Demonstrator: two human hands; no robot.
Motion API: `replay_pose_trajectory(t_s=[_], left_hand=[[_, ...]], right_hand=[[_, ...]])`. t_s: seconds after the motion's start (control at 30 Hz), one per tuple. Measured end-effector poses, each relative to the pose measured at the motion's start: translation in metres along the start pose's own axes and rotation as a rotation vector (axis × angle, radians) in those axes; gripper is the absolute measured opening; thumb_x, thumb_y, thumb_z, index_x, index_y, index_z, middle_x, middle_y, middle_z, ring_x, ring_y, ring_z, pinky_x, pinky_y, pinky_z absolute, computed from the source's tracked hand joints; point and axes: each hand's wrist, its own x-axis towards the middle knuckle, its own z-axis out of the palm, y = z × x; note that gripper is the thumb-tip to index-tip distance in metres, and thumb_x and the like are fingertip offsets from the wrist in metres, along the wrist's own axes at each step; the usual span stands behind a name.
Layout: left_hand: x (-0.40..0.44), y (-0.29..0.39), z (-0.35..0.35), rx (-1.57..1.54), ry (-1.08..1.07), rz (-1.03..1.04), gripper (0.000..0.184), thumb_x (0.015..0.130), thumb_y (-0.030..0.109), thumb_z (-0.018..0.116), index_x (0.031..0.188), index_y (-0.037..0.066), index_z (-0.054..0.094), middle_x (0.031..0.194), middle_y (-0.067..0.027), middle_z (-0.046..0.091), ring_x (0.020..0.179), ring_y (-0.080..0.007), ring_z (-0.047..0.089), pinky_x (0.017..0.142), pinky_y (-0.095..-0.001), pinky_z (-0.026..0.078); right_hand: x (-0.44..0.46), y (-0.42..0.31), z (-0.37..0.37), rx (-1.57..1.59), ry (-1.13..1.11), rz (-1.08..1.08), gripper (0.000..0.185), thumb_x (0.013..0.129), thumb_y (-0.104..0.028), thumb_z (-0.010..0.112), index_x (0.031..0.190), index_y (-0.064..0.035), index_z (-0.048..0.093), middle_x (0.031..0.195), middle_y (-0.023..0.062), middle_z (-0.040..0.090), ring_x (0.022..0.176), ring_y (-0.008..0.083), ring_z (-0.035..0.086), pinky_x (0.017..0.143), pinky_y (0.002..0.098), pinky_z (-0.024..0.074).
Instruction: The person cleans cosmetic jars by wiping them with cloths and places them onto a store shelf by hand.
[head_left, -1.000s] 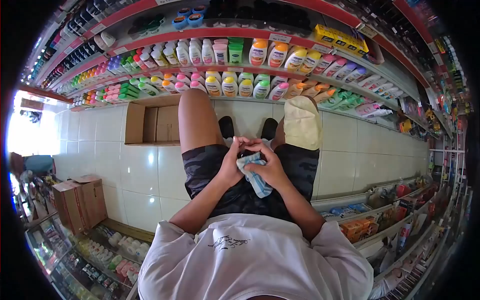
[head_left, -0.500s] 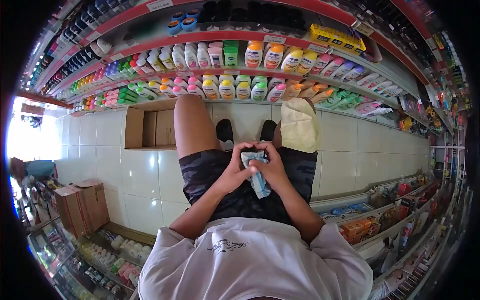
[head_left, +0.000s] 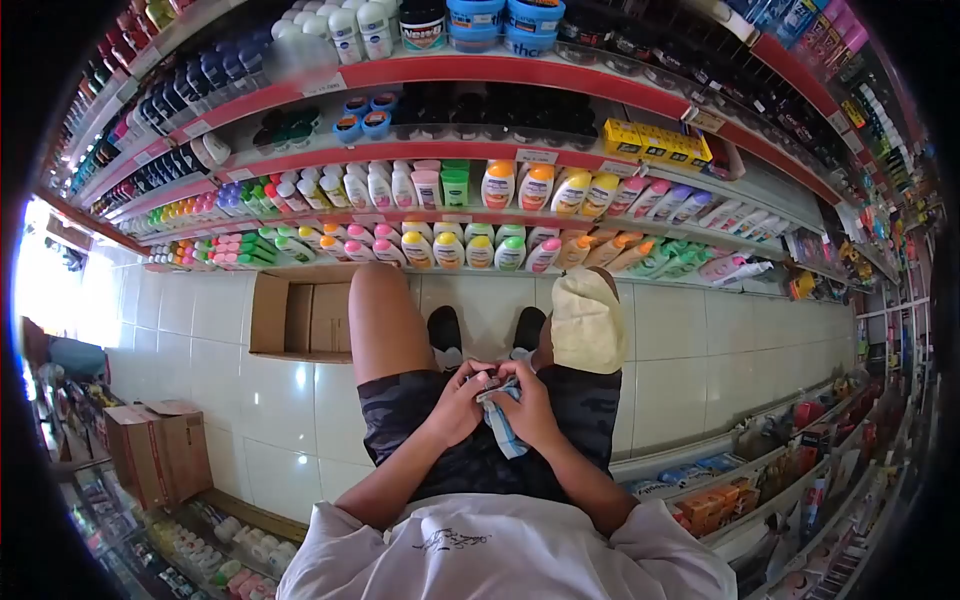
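Both hands meet over my lap, close together. My right hand [head_left: 527, 412] is closed on a blue-and-white cloth [head_left: 506, 436], whose loose end hangs down between my wrists. My left hand [head_left: 459, 408] touches the cloth's upper left side, its fingers curled in a pinch. Something small and dark seems to be between the fingertips of the two hands, mostly hidden, and its kind I cannot make out. A pale yellow cloth [head_left: 588, 322] lies draped over my right knee.
Ahead stands a shelf with a red edge [head_left: 440, 72], carrying rows of bottles [head_left: 417, 246], jars and a yellow box [head_left: 655, 146]. An open carton [head_left: 268, 318] sits by my left leg. Behind left is another carton [head_left: 158, 452]; a low shelf [head_left: 700, 490] runs on the right.
My view has tilted up, so the shelves, knees and hands appear lower and an upper shelf shows. The left fingers have shifted from around the cloth's top to a pinch beside it.
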Motion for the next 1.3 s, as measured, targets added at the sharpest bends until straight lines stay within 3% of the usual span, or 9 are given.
replay_pose_trajectory(t_s=[0.17, 0.27, 0.4, 0.47, 0.63, 0.77, 0.83, 1.07, 1.3], left_hand=[[-0.001, -0.004, 0.008, 0.112, 0.06, 0.082, 0.021, 0.089, 0.011, 0.059, 0.107, 0.006, 0.049, 0.111, -0.0077, 0.054, 0.1, -0.0151, 0.053, 0.089, -0.0292, 0.041], [-0.002, -0.004, 0.012, 0.602, -0.039, 0.23, 0.019, 0.09, 0.006, 0.057, 0.106, 0.004, 0.047, 0.114, -0.0075, 0.051, 0.103, -0.0114, 0.046, 0.091, -0.0265, 0.038], [-0.001, 0.003, 0.006, 0.495, -0.006, 0.173, 0.019, 0.089, 0.003, 0.056, 0.105, 0.005, 0.046, 0.119, -0.0109, 0.051, 0.108, -0.0153, 0.048, 0.094, -0.0287, 0.038], [-0.001, 0.013, 0.014, -0.022, -0.07, 0.126, 0.021, 0.086, -0.003, 0.053, 0.103, 0.005, 0.046, 0.125, -0.0154, 0.05, 0.114, -0.0207, 0.049, 0.097, -0.0319, 0.038], [-0.008, 0.017, 0.012, 0.241, -0.149, 0.288, 0.033, 0.075, -0.009, 0.054, 0.104, 0.005, 0.046, 0.127, -0.0179, 0.049, 0.121, -0.025, 0.047, 0.102, -0.0363, 0.035], [-0.012, 0.026, 0.015, 0.725, -0.239, 0.413, 0.052, 0.069, -0.003, 0.065, 0.117, 0.003, 0.044, 0.123, -0.0148, 0.051, 0.123, -0.0243, 0.045, 0.105, -0.0354, 0.03], [-0.019, 0.025, 0.024, 1.099, -0.274, 0.466, 0.061, 0.069, -0.002, 0.066, 0.124, 0.002, 0.041, 0.122, -0.013, 0.052, 0.122, -0.0235, 0.045, 0.105, -0.0354, 0.03], [-0.014, 0.017, 0.02, 0.903, -0.183, 0.445, 0.073, 0.069, -0.003, 0.068, 0.132, 0.004, 0.031, 0.113, -0.0111, 0.056, 0.121, -0.0232, 0.044, 0.105, -0.0342, 0.029], [-0.011, 0.005, 0.019, 1.046, 0.049, 0.654, 0.071, 0.068, -0.006, 0.07, 0.129, 0.003, 0.033, 0.113, -0.0126, 0.052, 0.109, -0.0223, 0.053, 0.096, -0.0322, 0.039]], right_hand=[[0.004, -0.001, 0.003, -0.04, 0.042, -0.067, 0.029, 0.073, 0.005, 0.064, 0.096, -0.0005, 0.048, 0.09, 0.015, 0.059, 0.082, 0.0312, 0.06, 0.074, 0.0339, 0.0472], [0.0, 0.001, 0.002, -0.145, 0.003, 0.04, 0.029, 0.075, 0.006, 0.062, 0.099, -0.0004, 0.048, 0.09, 0.015, 0.059, 0.083, 0.031, 0.06, 0.076, 0.0334, 0.047], [0.004, -0.006, 0.002, -0.032, -0.029, -0.06, 0.029, 0.077, 0.004, 0.06, 0.103, -0.001, 0.048, 0.087, 0.0157, 0.059, 0.081, 0.0297, 0.061, 0.077, 0.0328, 0.0472], [0.002, 0.006, -0.001, 0.058, -0.117, 0.005, 0.03, 0.081, -0.003, 0.061, 0.108, -0.0027, 0.047, 0.092, 0.0125, 0.058, 0.088, 0.0242, 0.059, 0.082, 0.0309, 0.0448], [0.0, 0.008, -0.005, 0.333, -0.316, 0.14, 0.034, 0.083, -0.016, 0.065, 0.109, -0.0041, 0.046, 0.107, 0.0056, 0.048, 0.103, 0.0166, 0.046, 0.092, 0.0277, 0.0355], [0.002, 0.002, -0.009, 0.288, -0.296, 0.014, 0.042, 0.083, -0.019, 0.067, 0.117, -0.0046, 0.049, 0.108, 0.0045, 0.049, 0.102, 0.0138, 0.046, 0.092, 0.0272, 0.0359], [-0.008, 0.0, -0.004, 0.604, -0.146, 0.388, 0.04, 0.083, -0.017, 0.066, 0.119, -0.0049, 0.051, 0.109, 0.0031, 0.051, 0.101, 0.0122, 0.048, 0.091, 0.0257, 0.0359], [-0.001, 0.019, -0.002, 0.612, -0.204, 0.262, 0.024, 0.09, -0.023, 0.06, 0.106, -0.006, 0.055, 0.099, 0.0001, 0.054, 0.097, 0.0091, 0.049, 0.086, 0.0244, 0.0385], [0.005, 0.007, -0.012, 0.728, 0.157, 0.358, 0.019, 0.09, -0.014, 0.056, 0.107, -0.0058, 0.053, 0.1, 0.0043, 0.056, 0.08, 0.0105, 0.052, 0.074, 0.024, 0.044]])
